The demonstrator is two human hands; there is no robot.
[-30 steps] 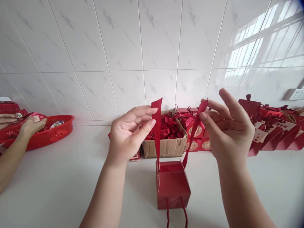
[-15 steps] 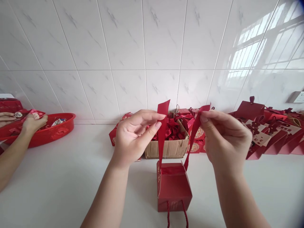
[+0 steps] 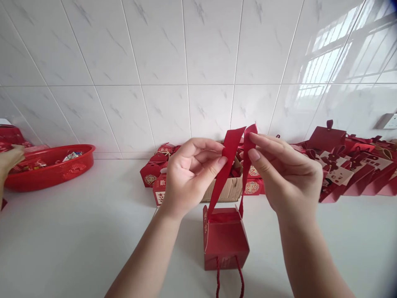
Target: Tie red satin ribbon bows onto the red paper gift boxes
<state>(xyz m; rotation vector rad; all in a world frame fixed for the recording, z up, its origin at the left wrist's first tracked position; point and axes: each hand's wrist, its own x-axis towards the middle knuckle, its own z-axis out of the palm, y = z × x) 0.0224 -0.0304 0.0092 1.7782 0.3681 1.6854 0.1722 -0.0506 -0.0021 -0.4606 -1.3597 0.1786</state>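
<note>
L hand (image 3: 192, 174) is pinched on one long red paper strip (image 3: 221, 182), R hand (image 3: 287, 176) on the other strip (image 3: 244, 186). The tips nearly meet above the small red paper gift box (image 3: 225, 242) on the white counter (image 3: 77, 231). Brown cardboard carton (image 3: 233, 188) sits just behind, mostly blocked by hands & strips; round red plastic basket (image 3: 52, 176) far left, w/ another person's hand (image 3: 10, 157).

A small red paper box (image 3: 226, 242) is set upright just in front of the cardboard carton (image 3: 228, 191). 2 flat red strips are held up from its upper corners. The left strip (image 3: 223, 174) is pinched in the left hand (image 3: 192, 176) and the right strip (image 3: 245, 174) in the right hand (image 3: 285, 174). Their upper ends are held close together above the carton. A twisted red cord loop (image 3: 229, 277) is seen on the box's near face.
</note>
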